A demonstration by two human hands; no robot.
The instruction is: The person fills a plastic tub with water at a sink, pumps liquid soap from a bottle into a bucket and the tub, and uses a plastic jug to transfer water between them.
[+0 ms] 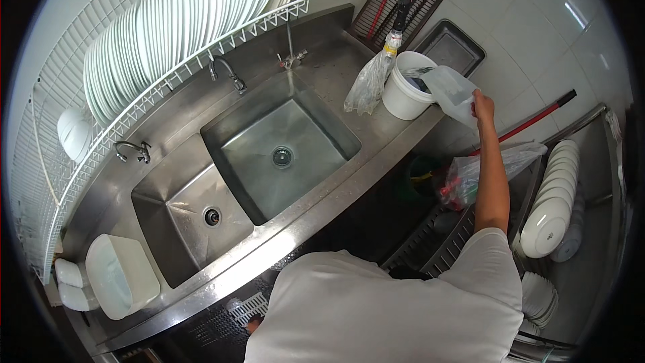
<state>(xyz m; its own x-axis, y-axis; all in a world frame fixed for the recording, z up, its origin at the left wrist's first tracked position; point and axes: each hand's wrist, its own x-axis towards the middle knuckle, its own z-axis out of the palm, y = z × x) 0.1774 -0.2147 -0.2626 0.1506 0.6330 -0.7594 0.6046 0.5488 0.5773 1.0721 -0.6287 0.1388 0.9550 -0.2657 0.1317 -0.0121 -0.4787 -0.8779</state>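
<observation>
My right hand (pixel 482 106) grips the rim end of a translucent plastic container (pixel 451 92) with my arm stretched out. The container is tilted over a white plastic bucket (pixel 407 103), its far end across the bucket's rim. Clear streaks like water show at the bucket's mouth, over something dark inside. Low in the view, my left hand (pixel 253 324) is mostly hidden by my shirt. Its visible fingers hold the edge of a white slotted plastic piece (pixel 250 307), above a dark perforated surface.
Two steel sinks, one deep with cloudy water (pixel 257 181) and one drained (pixel 189 201), lie before me. A wire rack (pixel 201 53) of white plates overhangs them. A plastic tub (pixel 138 272) stands left. Stacked bowls (pixel 544 232), a red pole (pixel 536 117) and dark crates (pixel 448 247) are right.
</observation>
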